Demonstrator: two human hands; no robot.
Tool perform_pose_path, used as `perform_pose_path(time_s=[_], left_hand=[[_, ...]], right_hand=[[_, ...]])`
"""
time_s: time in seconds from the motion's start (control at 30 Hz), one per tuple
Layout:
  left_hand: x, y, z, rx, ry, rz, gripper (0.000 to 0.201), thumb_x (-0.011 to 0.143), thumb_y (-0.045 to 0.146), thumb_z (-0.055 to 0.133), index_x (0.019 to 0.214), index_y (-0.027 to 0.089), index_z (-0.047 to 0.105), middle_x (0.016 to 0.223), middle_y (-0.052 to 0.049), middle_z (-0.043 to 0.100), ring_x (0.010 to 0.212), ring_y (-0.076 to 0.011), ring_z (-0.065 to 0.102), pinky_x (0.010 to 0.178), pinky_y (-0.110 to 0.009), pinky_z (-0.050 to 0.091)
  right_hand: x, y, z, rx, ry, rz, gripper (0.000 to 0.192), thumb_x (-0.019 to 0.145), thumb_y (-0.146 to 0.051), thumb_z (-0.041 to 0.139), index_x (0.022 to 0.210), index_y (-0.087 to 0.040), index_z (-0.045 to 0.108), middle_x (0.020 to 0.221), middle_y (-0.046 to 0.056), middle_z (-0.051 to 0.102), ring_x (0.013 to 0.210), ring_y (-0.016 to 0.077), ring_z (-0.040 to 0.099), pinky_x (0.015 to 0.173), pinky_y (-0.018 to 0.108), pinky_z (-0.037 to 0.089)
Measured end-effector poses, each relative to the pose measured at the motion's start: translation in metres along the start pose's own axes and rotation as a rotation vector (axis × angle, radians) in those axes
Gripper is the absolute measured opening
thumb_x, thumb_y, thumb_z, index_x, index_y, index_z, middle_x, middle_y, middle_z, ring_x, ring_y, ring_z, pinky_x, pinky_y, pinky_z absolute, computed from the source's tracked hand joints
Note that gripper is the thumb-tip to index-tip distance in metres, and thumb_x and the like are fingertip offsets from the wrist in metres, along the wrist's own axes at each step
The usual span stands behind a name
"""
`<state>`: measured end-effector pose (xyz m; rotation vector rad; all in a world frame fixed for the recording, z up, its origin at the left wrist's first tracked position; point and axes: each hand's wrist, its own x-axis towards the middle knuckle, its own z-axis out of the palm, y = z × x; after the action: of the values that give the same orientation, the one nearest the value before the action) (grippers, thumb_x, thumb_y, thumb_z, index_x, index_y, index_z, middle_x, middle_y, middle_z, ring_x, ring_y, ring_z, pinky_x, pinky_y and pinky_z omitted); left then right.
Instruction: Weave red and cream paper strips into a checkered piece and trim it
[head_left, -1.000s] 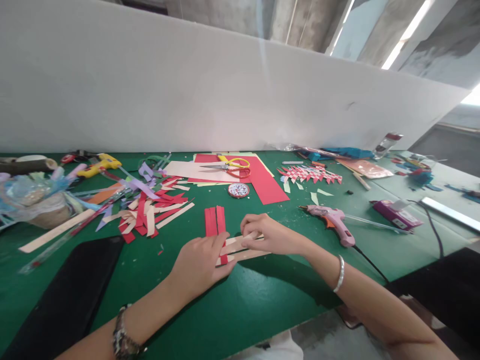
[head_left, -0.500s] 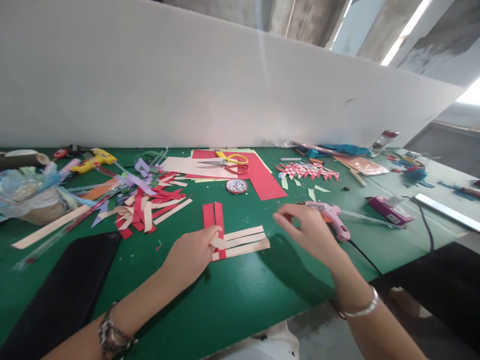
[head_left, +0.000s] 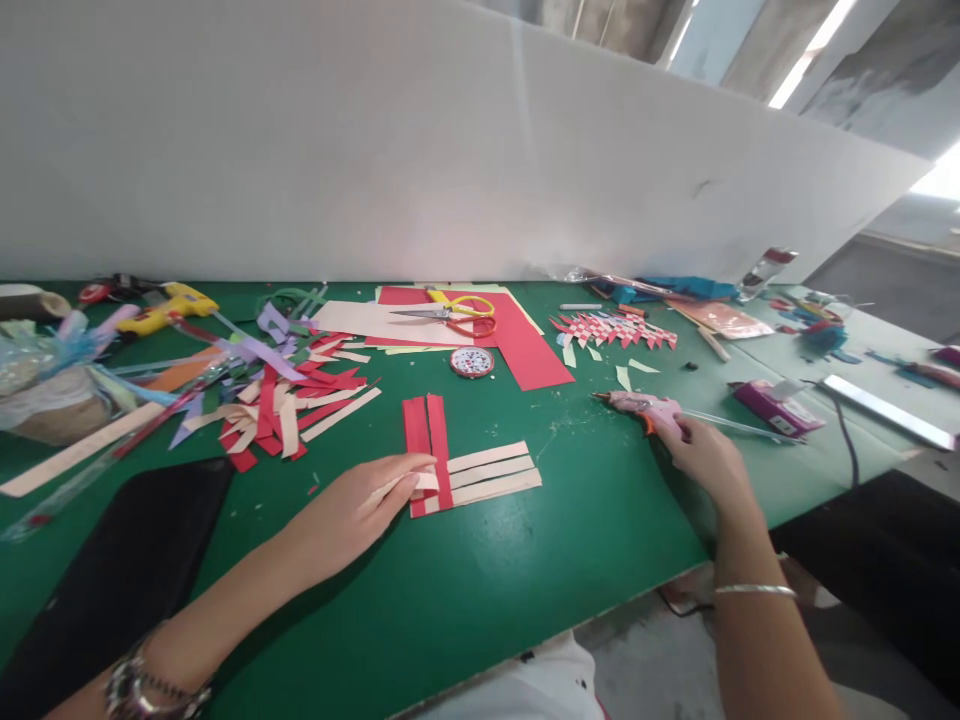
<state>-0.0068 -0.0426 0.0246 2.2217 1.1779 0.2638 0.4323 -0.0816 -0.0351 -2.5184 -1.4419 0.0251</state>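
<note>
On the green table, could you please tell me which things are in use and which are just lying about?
In use: woven paper strips under the left hand; pink glue gun at the right hand.
Lying about: scissors, strip pile, yellow glue gun.

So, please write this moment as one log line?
left hand: pressing red and cream woven paper strips | right hand: grasping pink glue gun | surface: green table

I noted a green table (head_left: pixel 525 590) against a white partition wall (head_left: pixel 300 150); ceiling strip lights (head_left: pixel 814 55) glowed, grey floor (head_left: pixel 660 660) below.
</note>
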Motion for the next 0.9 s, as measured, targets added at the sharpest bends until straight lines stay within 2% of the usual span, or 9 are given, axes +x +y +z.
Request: perform_pose_path(time_s=[0.1,0.23,0.3,0.43,0.57,0.7,0.8,0.9], left_hand=[[-0.001,-0.003,0.002,-0.009,0.024,0.035,0.048,0.092,0.044,0.025,0.116,0.021,0.06,0.121,-0.002,0.062,0.111,-0.0198,0.057,0.096,-0.027,0.043],[-0.001,-0.003,0.004,-0.029,0.028,0.052,0.047,0.093,0.042,0.025,0.114,0.02,0.06,0.118,-0.004,0.062,0.109,-0.0192,0.058,0.094,-0.026,0.044],[-0.002,-0.003,0.004,-0.033,0.024,0.054,0.048,0.092,0.042,0.025,0.116,0.019,0.059,0.12,-0.005,0.061,0.111,-0.0201,0.056,0.094,-0.026,0.044],[-0.001,-0.003,0.004,-0.042,0.03,0.036,0.048,0.092,0.043,0.025,0.115,0.02,0.06,0.121,-0.004,0.061,0.113,-0.0208,0.055,0.096,-0.027,0.043],[0.0,-0.006,0.005,-0.039,0.043,0.015,0.047,0.092,0.045,0.026,0.115,0.023,0.061,0.121,-0.002,0.062,0.113,-0.0212,0.055,0.097,-0.028,0.043],[0.001,-0.009,0.006,-0.045,0.037,-0.033,0.049,0.091,0.048,0.026,0.116,0.025,0.06,0.123,-0.001,0.06,0.116,-0.0214,0.054,0.097,-0.028,0.043],[0.0,-0.01,0.006,-0.061,0.028,-0.048,0.048,0.091,0.048,0.027,0.117,0.025,0.06,0.125,-0.001,0.059,0.118,-0.0213,0.052,0.099,-0.028,0.041],[-0.001,-0.008,0.006,-0.081,0.021,-0.035,0.047,0.09,0.046,0.027,0.118,0.024,0.058,0.127,-0.001,0.058,0.119,-0.0214,0.051,0.099,-0.028,0.041]], right_hand=[[0.006,-0.006,0.005,-0.074,-0.042,0.065,0.052,0.085,-0.051,0.032,0.099,-0.011,0.063,0.088,0.016,0.067,0.08,0.0271,0.063,0.067,0.034,0.043],[-0.001,-0.012,0.003,-0.124,0.008,0.066,0.05,0.09,-0.046,0.029,0.111,-0.009,0.056,0.113,0.019,0.062,0.101,0.0299,0.059,0.077,0.036,0.043],[-0.006,-0.017,0.0,-0.117,0.021,0.076,0.048,0.09,-0.043,0.03,0.115,-0.007,0.053,0.118,0.021,0.059,0.105,0.0315,0.058,0.08,0.037,0.043],[-0.012,-0.033,-0.012,-0.071,0.051,0.158,0.053,0.091,-0.044,0.026,0.119,-0.005,0.047,0.108,0.026,0.061,0.095,0.036,0.061,0.072,0.041,0.043],[-0.011,-0.042,-0.03,0.029,0.183,0.204,0.055,0.09,-0.045,0.024,0.12,-0.005,0.045,0.1,0.025,0.061,0.087,0.0323,0.06,0.067,0.038,0.04],[-0.02,-0.057,-0.043,0.132,0.187,0.051,0.048,0.082,-0.057,0.038,0.098,-0.014,0.052,0.079,0.013,0.061,0.068,0.0232,0.055,0.058,0.031,0.037],[-0.036,-0.083,-0.04,0.208,0.177,-0.141,0.047,0.071,-0.063,0.052,0.086,-0.019,0.048,0.061,0.001,0.053,0.053,0.0163,0.046,0.051,0.027,0.032],[-0.055,-0.113,-0.03,0.184,0.126,-0.389,0.043,0.073,-0.058,0.055,0.088,-0.019,0.047,0.065,0.001,0.054,0.054,0.0163,0.049,0.051,0.026,0.033]])
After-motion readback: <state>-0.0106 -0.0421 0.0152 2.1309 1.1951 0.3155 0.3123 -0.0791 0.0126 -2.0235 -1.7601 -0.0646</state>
